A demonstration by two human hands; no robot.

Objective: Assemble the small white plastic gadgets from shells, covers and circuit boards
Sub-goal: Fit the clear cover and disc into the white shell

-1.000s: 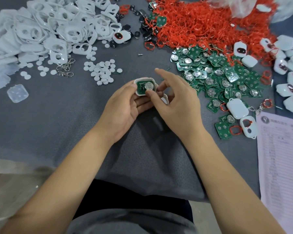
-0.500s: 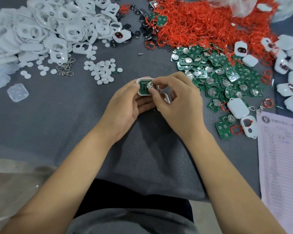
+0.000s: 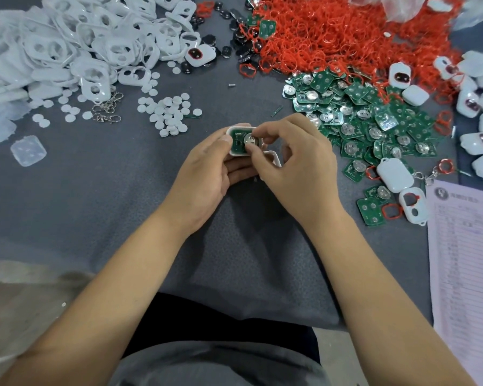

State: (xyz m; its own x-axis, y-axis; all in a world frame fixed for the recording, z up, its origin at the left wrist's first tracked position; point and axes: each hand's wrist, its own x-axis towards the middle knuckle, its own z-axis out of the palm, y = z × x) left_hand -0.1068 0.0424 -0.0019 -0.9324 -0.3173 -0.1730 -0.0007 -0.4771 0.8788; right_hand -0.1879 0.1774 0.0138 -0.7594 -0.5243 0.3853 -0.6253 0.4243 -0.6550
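Observation:
My left hand (image 3: 204, 174) grips a small white shell (image 3: 232, 132) with a green circuit board (image 3: 238, 142) seated inside it, thumb on the shell's left edge. My right hand (image 3: 299, 165) pinches at the round silver battery (image 3: 251, 140) on that board with thumb and forefinger. A second white piece (image 3: 273, 157) shows between the fingers of my right hand. Both hands hover over the grey cloth (image 3: 95, 190) at the centre.
White covers (image 3: 81, 51) are heaped at the back left, white discs (image 3: 168, 112) and metal clasps (image 3: 108, 110) beside them. Red rings (image 3: 332, 32) pile at the back, green boards (image 3: 360, 118) to the right, finished gadgets (image 3: 480, 107) far right. A printed sheet (image 3: 466, 260) lies at the right edge.
My right forefinger has curled down from an extended pose onto the battery, forming a pinch with the thumb. My left hand keeps holding the shell in about the same place.

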